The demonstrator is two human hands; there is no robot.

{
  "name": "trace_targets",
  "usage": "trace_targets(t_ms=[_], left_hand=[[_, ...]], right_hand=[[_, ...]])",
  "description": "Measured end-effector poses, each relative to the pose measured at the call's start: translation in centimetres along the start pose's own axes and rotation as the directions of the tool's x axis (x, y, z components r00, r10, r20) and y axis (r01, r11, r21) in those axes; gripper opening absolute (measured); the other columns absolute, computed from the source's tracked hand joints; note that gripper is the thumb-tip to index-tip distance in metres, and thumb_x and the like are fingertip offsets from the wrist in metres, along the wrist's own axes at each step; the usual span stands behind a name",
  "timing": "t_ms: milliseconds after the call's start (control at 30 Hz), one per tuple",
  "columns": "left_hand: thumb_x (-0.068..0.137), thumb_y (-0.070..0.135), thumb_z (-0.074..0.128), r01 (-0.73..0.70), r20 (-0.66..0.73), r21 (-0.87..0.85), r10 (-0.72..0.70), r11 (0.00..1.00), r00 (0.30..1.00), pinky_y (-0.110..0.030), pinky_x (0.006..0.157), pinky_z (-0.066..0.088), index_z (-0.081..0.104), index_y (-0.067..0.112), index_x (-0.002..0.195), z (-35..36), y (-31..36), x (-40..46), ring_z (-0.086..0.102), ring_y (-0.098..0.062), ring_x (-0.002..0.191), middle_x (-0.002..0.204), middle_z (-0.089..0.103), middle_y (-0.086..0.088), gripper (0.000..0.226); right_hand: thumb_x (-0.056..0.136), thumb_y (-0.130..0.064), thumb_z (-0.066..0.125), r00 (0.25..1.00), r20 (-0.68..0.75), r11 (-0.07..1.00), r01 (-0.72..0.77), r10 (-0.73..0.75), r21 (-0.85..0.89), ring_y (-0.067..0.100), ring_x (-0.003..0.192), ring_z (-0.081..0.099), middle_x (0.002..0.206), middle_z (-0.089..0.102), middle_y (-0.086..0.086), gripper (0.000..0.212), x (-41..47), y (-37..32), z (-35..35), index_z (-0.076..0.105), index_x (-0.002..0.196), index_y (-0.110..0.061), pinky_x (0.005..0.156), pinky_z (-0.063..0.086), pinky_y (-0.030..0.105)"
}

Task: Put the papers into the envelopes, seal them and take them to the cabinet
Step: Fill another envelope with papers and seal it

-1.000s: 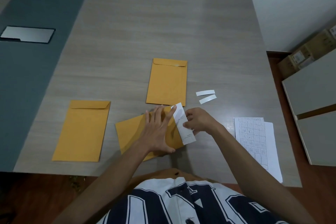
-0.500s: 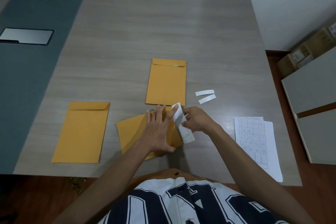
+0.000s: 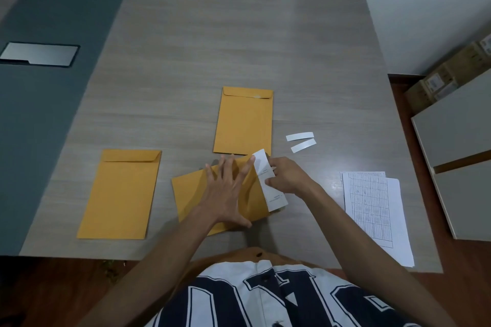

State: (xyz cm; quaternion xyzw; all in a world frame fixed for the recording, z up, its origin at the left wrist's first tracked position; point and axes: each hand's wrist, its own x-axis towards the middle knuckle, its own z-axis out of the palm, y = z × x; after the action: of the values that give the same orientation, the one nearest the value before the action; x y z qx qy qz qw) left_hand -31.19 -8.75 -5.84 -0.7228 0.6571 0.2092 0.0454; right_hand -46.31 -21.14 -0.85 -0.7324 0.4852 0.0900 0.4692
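Observation:
A brown envelope [image 3: 191, 194] lies tilted near the table's front edge. My left hand [image 3: 228, 188] presses flat on it with fingers spread. A folded white paper [image 3: 268, 183] sticks out of the envelope's right end, and my right hand [image 3: 288, 176] pinches it at its right edge. Two more brown envelopes lie flat with flaps folded: one [image 3: 121, 194] at the left, one [image 3: 244, 119] just behind my hands. A stack of printed sheets [image 3: 377, 207] lies at the right.
Two small white strips [image 3: 301, 141] lie right of the far envelope. The wooden table [image 3: 212, 34] stretches far back. A grey cabinet [image 3: 462, 154] and cardboard boxes [image 3: 446, 77] stand at the right. A metal plate [image 3: 39, 54] is set in the dark surface at the left.
The white paper has slid a little further into the envelope under my right hand's push. My left hand has stayed pressed on the envelope.

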Motion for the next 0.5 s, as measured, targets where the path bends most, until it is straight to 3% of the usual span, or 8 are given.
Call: trace_targets(t_ms=[100, 267, 500], left_hand=[[0.046, 0.079, 0.076, -0.016, -0.011, -0.021, 0.015, 1.000, 1.000, -0.073, 0.111, 0.012, -0.039, 0.040, 0.142, -0.29, 0.44, 0.06, 0.000, -0.045, 0.148, 0.160, 0.003, -0.020, 0.155], [0.048, 0.076, 0.078, -0.031, -0.029, -0.033, 0.030, 0.999, 0.999, -0.070, 0.113, 0.009, -0.037, 0.040, 0.143, -0.32, 0.76, 0.02, 0.004, -0.043, 0.148, 0.159, 0.006, -0.020, 0.153], [0.047, 0.076, 0.077, -0.056, -0.068, -0.025, 0.054, 0.998, 0.996, -0.068, 0.114, 0.013, -0.037, 0.039, 0.143, -0.51, 0.88, 0.10, 0.013, -0.041, 0.144, 0.155, 0.014, -0.018, 0.154]], right_hand=[[0.085, -0.005, 0.063, 1.000, -0.018, 1.000, -0.007, 0.006, -0.011, 0.021, 0.095, 0.059, 0.117, 0.067, 0.008, 0.037, 0.02, -0.19, 0.50, 0.063, 0.121, -0.013, 0.071, 0.049, 0.029], [0.084, -0.007, 0.065, 1.000, -0.022, 1.000, 0.004, -0.004, -0.024, 0.022, 0.093, 0.060, 0.115, 0.067, 0.008, 0.037, 0.06, -0.43, 0.58, 0.064, 0.120, -0.014, 0.071, 0.049, 0.029], [0.085, -0.011, 0.069, 1.000, 0.007, 1.000, -0.014, 0.014, -0.014, 0.030, 0.098, 0.063, 0.116, 0.064, 0.009, 0.039, -0.23, -0.90, 0.34, 0.061, 0.123, -0.013, 0.072, 0.060, 0.039]])
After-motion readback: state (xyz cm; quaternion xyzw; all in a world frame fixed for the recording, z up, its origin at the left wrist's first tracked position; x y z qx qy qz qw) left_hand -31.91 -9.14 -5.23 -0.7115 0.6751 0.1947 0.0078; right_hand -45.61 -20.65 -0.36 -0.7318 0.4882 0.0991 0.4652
